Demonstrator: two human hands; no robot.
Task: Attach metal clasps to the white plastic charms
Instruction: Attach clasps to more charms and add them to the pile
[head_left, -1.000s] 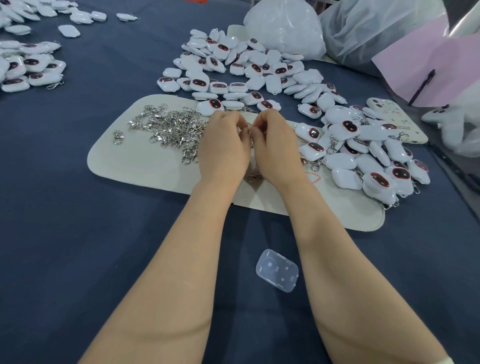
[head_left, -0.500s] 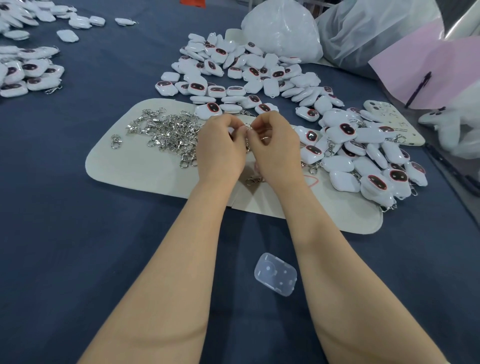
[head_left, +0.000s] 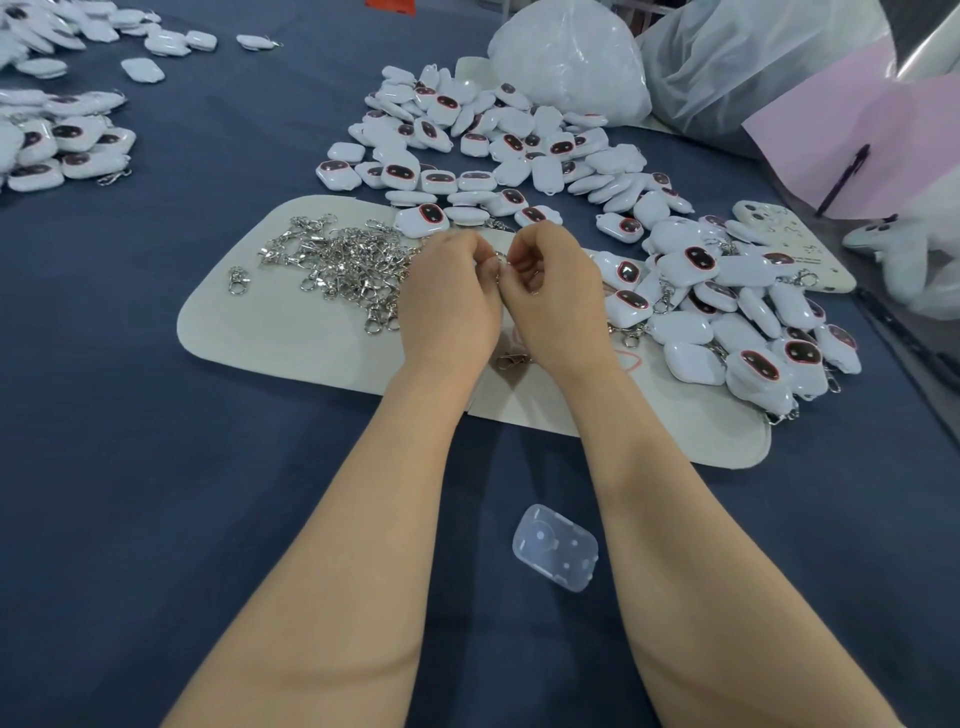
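My left hand (head_left: 451, 299) and my right hand (head_left: 556, 293) meet fingertip to fingertip over a cream mat (head_left: 291, 332). Between the curled fingers a small metal clasp (head_left: 500, 261) shows; its lower end (head_left: 511, 359) hangs below my palms. Whether a charm is held there is hidden. A heap of loose metal clasps (head_left: 343, 262) lies on the mat left of my hands. White plastic charms with dark faces are piled behind (head_left: 498, 150), and several with clasps lie to the right (head_left: 727, 317).
A clear plastic lid (head_left: 555, 554) lies on the dark blue cloth near my right forearm. More charms (head_left: 62, 145) sit at the far left. White bags (head_left: 569, 62), a pink sheet (head_left: 872, 140) and a phone case (head_left: 789, 244) stand at the back right.
My hands have stayed together over the mat, with small finger movements on the clasp. The view has shifted slightly.
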